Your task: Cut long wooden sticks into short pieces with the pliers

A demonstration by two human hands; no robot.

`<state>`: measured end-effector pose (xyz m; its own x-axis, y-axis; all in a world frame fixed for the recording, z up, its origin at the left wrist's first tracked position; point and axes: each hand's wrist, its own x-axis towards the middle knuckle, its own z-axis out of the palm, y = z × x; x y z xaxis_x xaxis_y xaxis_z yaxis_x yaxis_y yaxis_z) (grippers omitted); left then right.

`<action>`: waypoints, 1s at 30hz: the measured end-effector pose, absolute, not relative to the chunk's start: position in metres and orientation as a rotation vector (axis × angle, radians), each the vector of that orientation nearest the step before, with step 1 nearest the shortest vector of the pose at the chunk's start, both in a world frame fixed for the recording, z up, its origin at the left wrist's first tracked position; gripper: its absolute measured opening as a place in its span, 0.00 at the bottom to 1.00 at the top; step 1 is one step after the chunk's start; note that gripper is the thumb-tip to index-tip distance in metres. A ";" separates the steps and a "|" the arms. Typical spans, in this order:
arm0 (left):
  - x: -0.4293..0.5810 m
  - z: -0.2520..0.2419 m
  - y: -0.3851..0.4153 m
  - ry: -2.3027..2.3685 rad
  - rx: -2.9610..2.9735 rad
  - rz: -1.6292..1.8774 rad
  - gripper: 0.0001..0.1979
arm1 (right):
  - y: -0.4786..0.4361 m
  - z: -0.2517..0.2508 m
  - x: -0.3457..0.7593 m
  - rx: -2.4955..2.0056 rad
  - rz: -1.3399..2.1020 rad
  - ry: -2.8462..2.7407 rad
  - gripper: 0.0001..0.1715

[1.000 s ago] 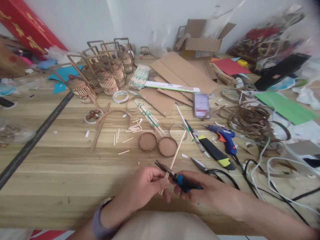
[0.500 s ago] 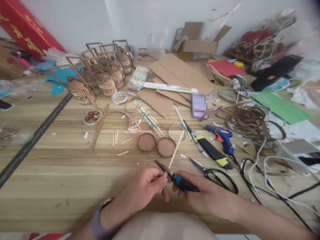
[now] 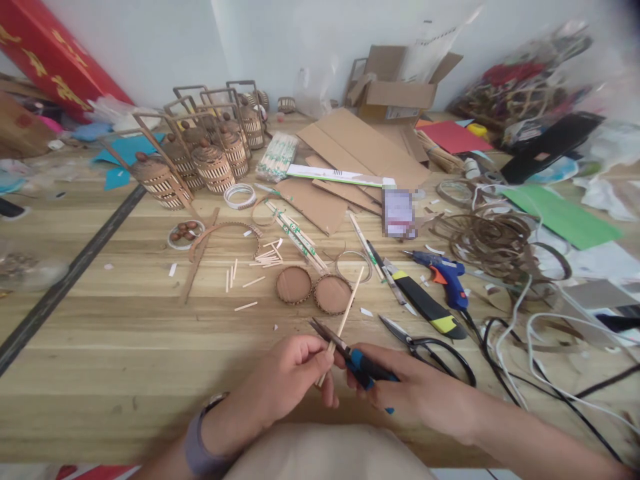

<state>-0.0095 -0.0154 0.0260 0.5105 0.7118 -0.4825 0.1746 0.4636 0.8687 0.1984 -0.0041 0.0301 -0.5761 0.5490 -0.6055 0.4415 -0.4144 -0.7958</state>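
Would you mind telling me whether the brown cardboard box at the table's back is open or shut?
Open: the brown cardboard box has its flaps raised and splayed outward, not meeting over the top.

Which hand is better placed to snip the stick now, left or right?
Probably the right hand: it holds the cutters, with their blades at the stick. The left hand is occupied pinching that stick.

Versus half a second ago: cutter (image 3: 356,359) handles spread apart, this side of the right cardboard disc (image 3: 330,295); stick (image 3: 349,304) tip slightly closer to that disc.
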 end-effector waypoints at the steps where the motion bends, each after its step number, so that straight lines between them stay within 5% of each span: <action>1: -0.010 0.026 -0.015 1.019 1.067 0.405 0.25 | -0.005 0.028 0.199 -1.411 2.117 -1.725 0.14; 14: -0.022 0.016 -0.013 1.030 1.069 0.516 0.19 | -0.006 0.024 0.201 -1.381 1.823 -2.037 0.17; 19: -0.041 0.012 -0.007 1.224 1.098 0.733 0.14 | -0.020 0.002 0.210 -1.517 0.986 -2.371 0.22; 26: -0.028 0.018 -0.008 1.357 1.381 0.527 0.16 | -0.028 -0.024 0.203 -1.284 0.220 -2.619 0.25; 30: -0.020 0.017 -0.013 1.431 1.640 0.442 0.16 | -0.017 -0.001 0.192 -1.109 -0.038 -2.504 0.13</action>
